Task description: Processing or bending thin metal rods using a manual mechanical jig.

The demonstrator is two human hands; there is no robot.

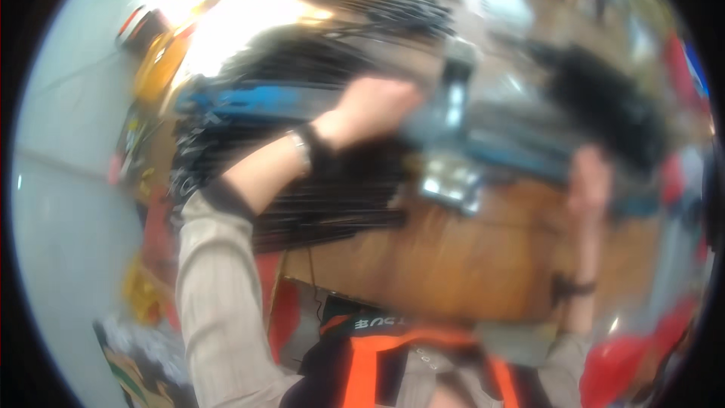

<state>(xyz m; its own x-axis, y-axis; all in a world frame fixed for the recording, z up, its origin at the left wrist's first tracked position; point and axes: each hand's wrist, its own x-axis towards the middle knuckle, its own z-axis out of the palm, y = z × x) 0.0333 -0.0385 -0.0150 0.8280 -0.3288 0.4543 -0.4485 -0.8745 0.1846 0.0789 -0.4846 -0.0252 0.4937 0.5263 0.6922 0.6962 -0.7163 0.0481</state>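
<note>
My left hand (375, 109) reaches over a pile of long dark strips (325, 181), its fingers curled closed. What it holds, if anything, is hidden and smeared by motion. A blue strip (242, 98) lies among the dark ones, to the left of that hand. Just right of the hand stands a shiny metal device (451, 177), with a grey upright part (455, 87) behind it. My right hand (590, 181) is blurred above the table's right side, close to a dark bundle (604, 102); its fingers cannot be made out.
The brown wooden table (445, 257) spreads in front of me. Yellow objects (162, 64) stand past its far left edge, beside grey floor (72, 181). Red material (634, 355) sits at lower right. Bright glare covers part of the far left pile.
</note>
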